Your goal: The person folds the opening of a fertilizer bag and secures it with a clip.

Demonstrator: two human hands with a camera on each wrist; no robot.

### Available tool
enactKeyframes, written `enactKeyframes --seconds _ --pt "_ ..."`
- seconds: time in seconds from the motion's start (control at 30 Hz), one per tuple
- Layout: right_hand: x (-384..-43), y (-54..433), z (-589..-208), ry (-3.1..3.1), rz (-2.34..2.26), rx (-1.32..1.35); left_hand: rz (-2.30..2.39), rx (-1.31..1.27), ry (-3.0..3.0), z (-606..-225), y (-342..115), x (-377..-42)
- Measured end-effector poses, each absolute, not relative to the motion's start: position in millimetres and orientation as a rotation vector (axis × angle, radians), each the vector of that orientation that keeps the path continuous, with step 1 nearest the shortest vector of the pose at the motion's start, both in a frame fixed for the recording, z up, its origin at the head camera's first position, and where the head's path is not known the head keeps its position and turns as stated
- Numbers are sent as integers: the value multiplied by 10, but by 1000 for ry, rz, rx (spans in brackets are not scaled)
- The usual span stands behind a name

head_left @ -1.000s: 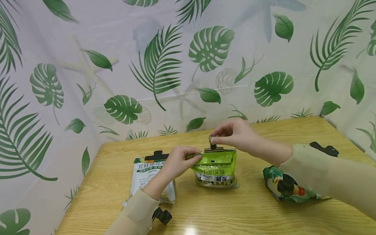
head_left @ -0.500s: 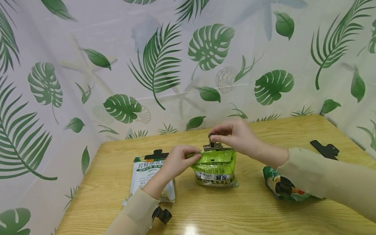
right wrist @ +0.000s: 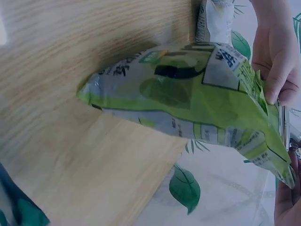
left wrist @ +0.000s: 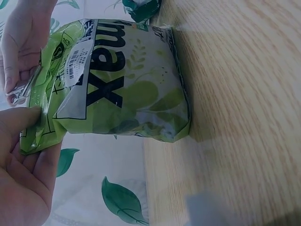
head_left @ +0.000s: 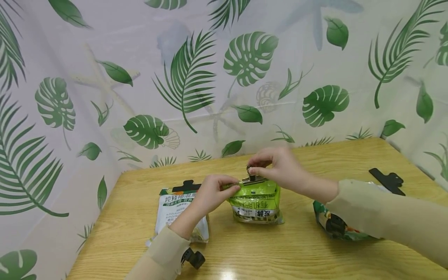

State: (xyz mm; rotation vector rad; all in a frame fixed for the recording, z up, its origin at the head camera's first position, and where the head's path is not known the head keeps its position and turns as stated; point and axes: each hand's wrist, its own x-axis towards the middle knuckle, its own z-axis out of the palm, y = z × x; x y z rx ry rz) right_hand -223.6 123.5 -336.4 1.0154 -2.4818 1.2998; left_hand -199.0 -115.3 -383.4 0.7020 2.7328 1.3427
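A green and white bag (head_left: 257, 204) stands upright on the table, its top edge folded over. My left hand (head_left: 213, 194) pinches the left end of that fold between thumb and fingers. Thumb and fingers of my right hand (head_left: 281, 167) pinch the handle of a metal bulldog clip (head_left: 251, 178), which sits at the top edge right beside my left fingertips. In the left wrist view the bag (left wrist: 127, 84) shows its printed front, with the clip (left wrist: 21, 92) at the fold. Seen from the right wrist, the bag (right wrist: 188, 99) partly hides the right hand.
Left of the bag lies a white packet (head_left: 171, 208) with a black clip (head_left: 187, 186) across its top. On the right, a dark green packet (head_left: 322, 212) is partly covered by the right sleeve; another black clip (head_left: 388, 181) shows behind it. A leaf-print cloth (head_left: 210, 97) hangs behind the table.
My right hand has lowered the clip and shifted it slightly left along the bag's top edge, closer to my left fingers. The left hand keeps its hold.
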Motion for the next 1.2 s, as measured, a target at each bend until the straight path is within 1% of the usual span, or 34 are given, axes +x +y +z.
enactKeyframes --seconds 0.53,1.0,1.2 --pt "-2210 1229 -3520 -2570 1345 924 1323 640 2759 -3818 -1138 -2024" --pt "-2217 1211 -3634 -2620 1603 695 1331 630 2777 -3804 -1119 -2027" --pt "-2199 1211 -3677 -2597 1742 670 1344 640 2782 -3797 -1113 -2010"
